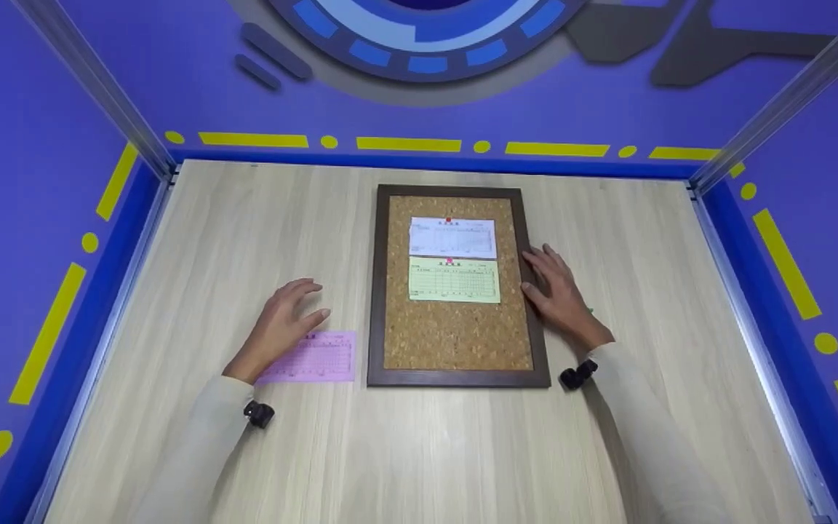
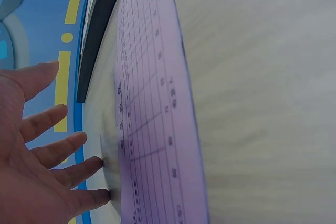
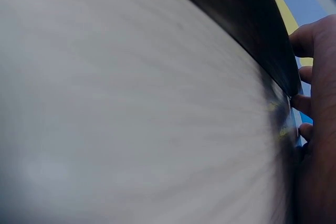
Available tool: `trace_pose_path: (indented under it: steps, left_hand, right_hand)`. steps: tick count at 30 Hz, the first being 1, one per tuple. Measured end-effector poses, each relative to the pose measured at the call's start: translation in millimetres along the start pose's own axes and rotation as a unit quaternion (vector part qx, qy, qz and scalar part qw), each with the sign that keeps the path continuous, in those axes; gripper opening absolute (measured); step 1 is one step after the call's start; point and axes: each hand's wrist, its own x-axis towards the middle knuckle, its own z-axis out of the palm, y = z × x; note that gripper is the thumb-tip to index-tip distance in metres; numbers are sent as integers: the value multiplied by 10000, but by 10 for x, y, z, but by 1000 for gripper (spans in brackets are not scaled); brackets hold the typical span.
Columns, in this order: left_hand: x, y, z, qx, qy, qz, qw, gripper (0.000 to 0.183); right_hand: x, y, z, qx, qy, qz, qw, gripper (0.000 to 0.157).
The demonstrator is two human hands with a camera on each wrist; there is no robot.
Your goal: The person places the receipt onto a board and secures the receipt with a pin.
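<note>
A cork board [image 1: 455,335] in a dark brown frame lies on the table. Pinned to it are a white printed slip [image 1: 452,238] under a red pin [image 1: 449,219] and, just below, a green slip [image 1: 454,284] under a pink pin [image 1: 449,260]. My right hand [image 1: 561,295] touches the frame's right side with its fingertips. To the left of the board, my left hand [image 1: 281,327] hovers with fingers spread and holds nothing. Beneath it lies a pink printed slip [image 1: 328,356], partly covered by the hand in the head view; the left wrist view shows its ruled lines.
The wood-grain table [image 1: 448,458] is bounded by blue walls [image 1: 419,120] with yellow marks at the back and both sides. A small green thing [image 1: 591,311] shows beside the right wrist, mostly hidden, its kind unclear.
</note>
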Motion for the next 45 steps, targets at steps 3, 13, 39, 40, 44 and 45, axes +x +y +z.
trace_pose_path:
  steps: [3,13,39,40,44,45]
  left_hand:
    - [-20,-13,-22,32,20,-91,10000,52]
    - [-55,-41,-66,86,103,-112,9998,50]
    - [-341,-195,-208,94,419,-390,9983,46]
    - [-349,-203,-211,108,431,-393,9982,46]
    - [-373,-239,-226,181,494,-358,9980,47]
    - [-380,-249,-232,217,512,-344,9979,47]
  right_hand:
    - [0,7,-2,15,-10,34,10000,62]
    - [-9,11,-6,57,-7,86,9999,63]
    - [-14,24,-6,11,52,-24,10000,62]
    - [-12,25,-6,12,53,-37,10000,62]
    - [-5,31,3,44,59,-53,10000,62]
    - [-4,29,5,53,50,-46,10000,61]
